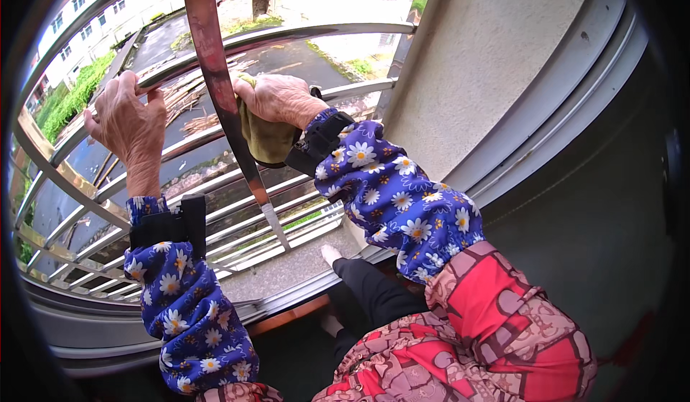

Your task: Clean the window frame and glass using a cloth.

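Observation:
My left hand is closed around a horizontal metal bar of the window guard, with its fingers hooked over the top. In my right hand is an olive-green cloth, which hangs below the fingers just right of a flat upright bar. That upright has a reddish-brown, glossy face and stands between my two hands. Blue daisy-print sleeve covers are on both forearms, with black straps at the wrists. What my right fingers touch behind the cloth is hidden.
A rough plastered wall and a curved-looking window frame stand on the right. Below are the speckled sill, a bare foot on it and the metal window track. Outside, beyond the bars, lie wooden sticks and buildings.

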A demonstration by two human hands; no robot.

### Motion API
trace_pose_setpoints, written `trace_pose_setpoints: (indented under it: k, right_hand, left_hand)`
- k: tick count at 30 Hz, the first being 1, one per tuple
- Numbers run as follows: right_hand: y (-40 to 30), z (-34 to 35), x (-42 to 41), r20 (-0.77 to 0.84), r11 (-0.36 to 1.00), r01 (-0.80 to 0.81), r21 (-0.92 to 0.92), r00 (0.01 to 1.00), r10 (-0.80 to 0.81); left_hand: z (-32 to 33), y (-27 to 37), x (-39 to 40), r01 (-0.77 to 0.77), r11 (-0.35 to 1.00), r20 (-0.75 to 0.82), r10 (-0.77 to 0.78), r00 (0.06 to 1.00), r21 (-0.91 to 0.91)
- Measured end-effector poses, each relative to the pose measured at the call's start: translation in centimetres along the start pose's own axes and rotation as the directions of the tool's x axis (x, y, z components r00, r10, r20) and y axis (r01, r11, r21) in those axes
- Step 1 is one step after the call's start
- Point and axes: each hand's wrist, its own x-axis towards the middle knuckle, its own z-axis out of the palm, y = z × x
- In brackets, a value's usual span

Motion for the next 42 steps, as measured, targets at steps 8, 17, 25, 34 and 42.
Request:
trace_pose_setpoints:
  k: [8,17,25,34,42]
  right_hand:
    - [16.2,-3.2,1.4,-0.146,0.876,0.053,-0.480,0.979,-0.140]
    - [4.3,-2.5,-3.1,-0.015,0.958,-0.021,-0.287,1.000,0.017]
    - [2.6,0.8,-0.4,0.031,0.866,0.361,0.346,0.918,-0.395]
    - [-2.2,3.8,-1.2,-0.046,0.880,0.319,-0.353,0.933,-0.357]
    - [2.9,2.0,-2.3,-0.237,0.868,0.270,-0.416,0.890,-0.390]
  left_hand:
    - [0.4,0.7,0.1,0.002,1.000,0.045,-0.003,0.999,0.019]
    - [0.4,-2.1,-1.0,0.000,1.000,0.011,0.000,1.000,-0.011]
    - [1.3,-3.3,-1.9,-0.055,0.996,-0.013,0.055,0.998,-0.069]
    - [1.3,-4.2,-1.5,-0.019,0.999,0.024,0.020,1.000,-0.032]
    - [0.6,-1.0,-0.5,-0.022,0.999,0.058,0.024,0.998,-0.045]
